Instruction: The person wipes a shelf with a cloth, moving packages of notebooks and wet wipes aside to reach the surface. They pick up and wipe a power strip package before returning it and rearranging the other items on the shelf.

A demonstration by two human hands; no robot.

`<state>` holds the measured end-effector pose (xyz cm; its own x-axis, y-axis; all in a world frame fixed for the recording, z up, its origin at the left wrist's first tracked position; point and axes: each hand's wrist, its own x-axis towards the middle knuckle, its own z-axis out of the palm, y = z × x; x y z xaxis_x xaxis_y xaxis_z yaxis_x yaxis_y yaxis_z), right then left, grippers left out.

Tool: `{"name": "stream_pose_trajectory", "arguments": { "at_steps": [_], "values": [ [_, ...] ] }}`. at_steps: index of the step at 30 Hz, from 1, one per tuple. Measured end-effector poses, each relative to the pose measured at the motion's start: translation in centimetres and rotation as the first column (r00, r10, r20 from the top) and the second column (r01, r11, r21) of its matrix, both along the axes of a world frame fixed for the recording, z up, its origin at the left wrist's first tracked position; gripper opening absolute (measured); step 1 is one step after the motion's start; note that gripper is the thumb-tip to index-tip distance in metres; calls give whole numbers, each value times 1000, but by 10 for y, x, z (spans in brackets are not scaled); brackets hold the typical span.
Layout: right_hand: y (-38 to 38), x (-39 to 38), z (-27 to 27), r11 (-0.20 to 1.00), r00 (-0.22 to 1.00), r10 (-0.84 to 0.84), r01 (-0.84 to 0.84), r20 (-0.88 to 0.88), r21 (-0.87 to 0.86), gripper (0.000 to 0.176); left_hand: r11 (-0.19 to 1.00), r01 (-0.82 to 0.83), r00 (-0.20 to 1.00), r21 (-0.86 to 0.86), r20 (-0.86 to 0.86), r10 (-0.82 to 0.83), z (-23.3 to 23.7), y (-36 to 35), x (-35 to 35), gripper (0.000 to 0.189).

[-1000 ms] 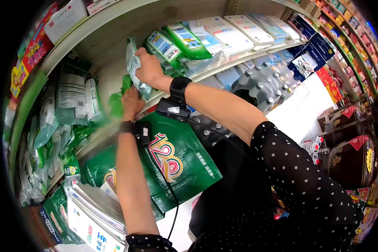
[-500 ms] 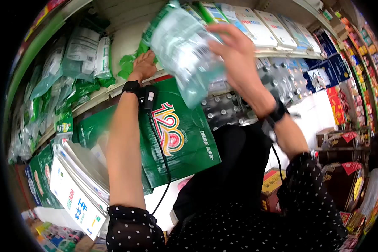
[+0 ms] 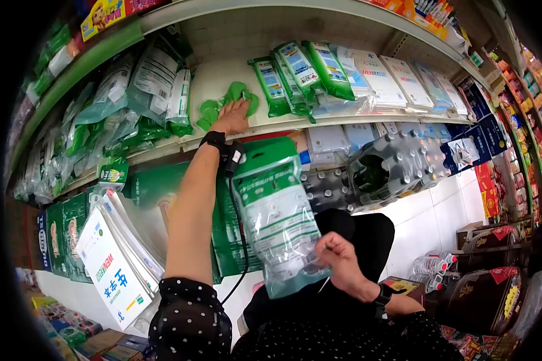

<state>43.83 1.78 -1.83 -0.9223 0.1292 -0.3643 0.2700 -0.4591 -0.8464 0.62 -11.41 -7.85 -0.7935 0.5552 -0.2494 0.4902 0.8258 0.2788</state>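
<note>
My left hand [image 3: 232, 117] lies flat on the shelf, fingers stretched out over a crumpled bright green piece [image 3: 235, 93], perhaps cloth or plastic film. Between my arms, a clear and green plastic package [image 3: 280, 219] with a hang hole hangs upright in front of a green carton [image 3: 223, 228]. Its contents look whitish and cannot be made out. At the package's lower right edge, my right hand [image 3: 342, 262] is closed, pinching the plastic. To the right of my left hand stand several green and white packs [image 3: 295, 75].
White notebooks [image 3: 376, 78] line the shelf at right; more plastic packages [image 3: 153, 75] fill its left end. Below are shrink-wrapped bottles [image 3: 397, 165]. A stack of notebooks [image 3: 114, 265] leans at lower left. A black cable [image 3: 242, 246] runs down from my left wrist.
My right hand has brought the package down from in front of the shelf to above my lap. My left hand stays on the green piece. The view has shifted, showing more of the shelf.
</note>
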Motion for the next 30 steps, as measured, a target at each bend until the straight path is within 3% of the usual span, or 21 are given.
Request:
{"name": "stream_pose_trajectory", "arguments": {
  "at_steps": [4,7,8,10,12,14,16,18,22,25,28,29,30],
  "values": [
    [-1,1,3,967,980,185,-195,72,164,8,999,22,1000,-33,-7,-22,-8,1,-4,67],
    [13,1,1,873,930,356,-365,91,324,16,999,32,999,-43,-1,-32,-12,1,-11,68],
    [19,1,5,780,934,355,-313,29,542,19,998,37,999,-48,2,-37,-14,2,-12,68],
    [30,-15,26,475,915,395,-125,-84,871,26,998,38,999,-54,23,-37,-16,3,-15,67],
    [44,-36,31,375,940,276,85,-199,923,29,998,41,999,-50,18,-40,-18,1,-17,67],
    [54,-63,30,619,949,227,31,-217,785,25,998,48,999,-39,-17,-48,-22,0,-18,66],
    [55,-101,22,647,921,278,31,-273,762,22,998,48,999,-41,3,-47,-14,2,-11,66],
    [46,-140,11,594,906,309,53,-288,803,22,997,65,998,-38,-12,-65,-16,-2,-15,66],
    [22,-231,-29,605,887,268,150,-377,782,22,988,62,996,-143,-50,-70,0,1,-3,66],
    [6,-265,-22,404,921,306,103,-241,909,22,963,58,998,-263,-21,-66,54,-1,23,66],
    [2,-298,-45,474,923,365,-72,-121,878,21,987,126,991,-100,47,-122,29,-13,-7,67],
    [3,-310,-47,569,919,381,-150,-97,809,20,987,137,990,-81,43,-133,-1,-12,-34,67],
    [6,-322,-49,652,915,398,-226,-72,724,19,989,111,993,-100,39,-107,3,-12,-33,68]
  ]
}}
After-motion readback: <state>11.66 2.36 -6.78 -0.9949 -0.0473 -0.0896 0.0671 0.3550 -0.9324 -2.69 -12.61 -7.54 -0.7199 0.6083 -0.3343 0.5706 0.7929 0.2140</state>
